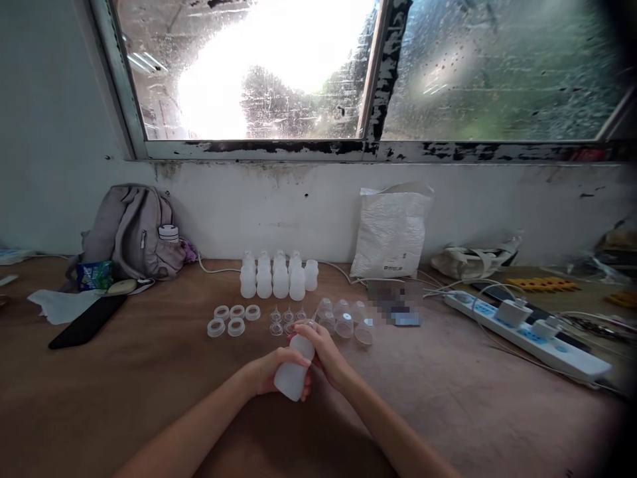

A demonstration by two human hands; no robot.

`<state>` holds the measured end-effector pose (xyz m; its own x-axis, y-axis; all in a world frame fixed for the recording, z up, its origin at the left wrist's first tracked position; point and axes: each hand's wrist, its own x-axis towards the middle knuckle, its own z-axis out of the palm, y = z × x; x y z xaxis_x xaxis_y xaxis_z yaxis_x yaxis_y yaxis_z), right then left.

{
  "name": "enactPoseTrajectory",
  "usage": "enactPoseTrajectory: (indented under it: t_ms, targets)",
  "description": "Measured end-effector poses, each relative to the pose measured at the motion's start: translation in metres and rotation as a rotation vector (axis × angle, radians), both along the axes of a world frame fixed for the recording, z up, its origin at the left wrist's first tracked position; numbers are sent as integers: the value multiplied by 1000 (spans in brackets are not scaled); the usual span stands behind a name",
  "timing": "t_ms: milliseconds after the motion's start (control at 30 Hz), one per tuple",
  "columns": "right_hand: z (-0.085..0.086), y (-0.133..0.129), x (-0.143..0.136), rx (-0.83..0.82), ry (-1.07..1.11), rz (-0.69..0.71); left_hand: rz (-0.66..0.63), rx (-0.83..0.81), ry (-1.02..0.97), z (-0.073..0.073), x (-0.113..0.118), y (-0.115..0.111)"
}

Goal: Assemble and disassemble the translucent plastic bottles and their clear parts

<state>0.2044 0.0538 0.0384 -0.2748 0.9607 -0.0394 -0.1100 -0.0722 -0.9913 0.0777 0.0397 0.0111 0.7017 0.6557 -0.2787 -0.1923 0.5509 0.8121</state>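
Note:
A frosted white baby bottle point(290, 380) is tilted in front of me, its base toward me. My left hand point(275, 373) is wrapped around its body, thumb across the front. Over the bottle's top end, the fingers of my right hand point(322, 346) are closed; they hide the neck and whatever part may be there. Just beyond my hands lie several clear bottle teats point(276, 322). To their left are several translucent screw rings point(236, 326), and on the right stand several clear dome caps point(344, 325). Rows of frosted bottles point(281, 284) stand upright farther back, some topped with teats.
A white plastic bag point(391, 232) leans on the wall beneath the window. To the right lies a power strip point(527, 332) with plugs and cables. On the left are a grey backpack point(134, 232), a black phone-like slab point(88, 322) and white tissue point(64, 304).

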Motion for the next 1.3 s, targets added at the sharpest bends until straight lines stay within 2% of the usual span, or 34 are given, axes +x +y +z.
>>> enactPoseTrajectory:
  t_ms: [67, 167, 300, 467, 600, 800, 1200, 1300]
  targets:
    - [-4, 5, 1, 96, -83, -86, 67, 56, 66, 4, 4, -3]
    - [-4, 8, 4, 184, -133, -128, 113, 139, 127, 9, 10, -9]
    - [3, 4, 6, 93, -22, -52, 108, 203, 145, 14, 15, -16]
    - [5, 1, 4, 13, 43, 51, 54, 198, 130, 18, 10, -15]
    - [2, 2, 3, 13, 60, 65, -23, 175, 125, 20, 5, -12]
    - [0, 3, 3, 13, 61, 76, -2, 153, 133, 20, 4, -12]
    - [7, -3, 0, 59, 25, 5, 19, 182, 165, 18, 8, -15]
    - [8, -3, 2, 49, 27, 32, 13, 192, 160, 18, 8, -15]
